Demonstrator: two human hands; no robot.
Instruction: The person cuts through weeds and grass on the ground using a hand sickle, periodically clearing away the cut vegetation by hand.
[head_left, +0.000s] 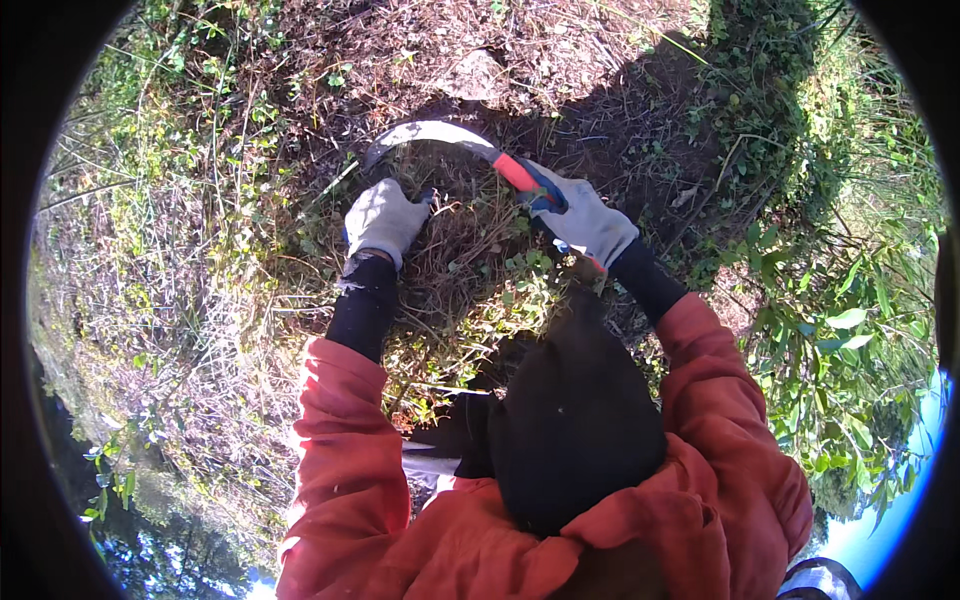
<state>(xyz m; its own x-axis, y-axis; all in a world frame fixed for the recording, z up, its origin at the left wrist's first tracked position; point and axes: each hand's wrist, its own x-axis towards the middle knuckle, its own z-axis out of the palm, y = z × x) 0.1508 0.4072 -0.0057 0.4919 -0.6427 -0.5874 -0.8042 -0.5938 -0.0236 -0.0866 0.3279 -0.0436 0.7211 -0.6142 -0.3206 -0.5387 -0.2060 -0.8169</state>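
My right hand (589, 217), in a pale work glove, is closed around the red and dark handle of a sickle (517, 172). The curved metal blade reaches left from the handle and arches over cut or matted grass and vines (472, 217). Its tip lies just above my left hand (384, 217), which wears a pale glove with dark fingertips. The left fingers are curled at the edge of the vegetation; whether they grip any stems cannot be told. The blade and the left glove do not appear to touch.
Tall dry grass and green weeds (217, 247) stand at the left. A leafy shrub (832, 330) is close on the right. Beyond the blade lies ground with dry litter (427, 60) and a pale flat patch (474, 73). A dark shadow falls across the upper right.
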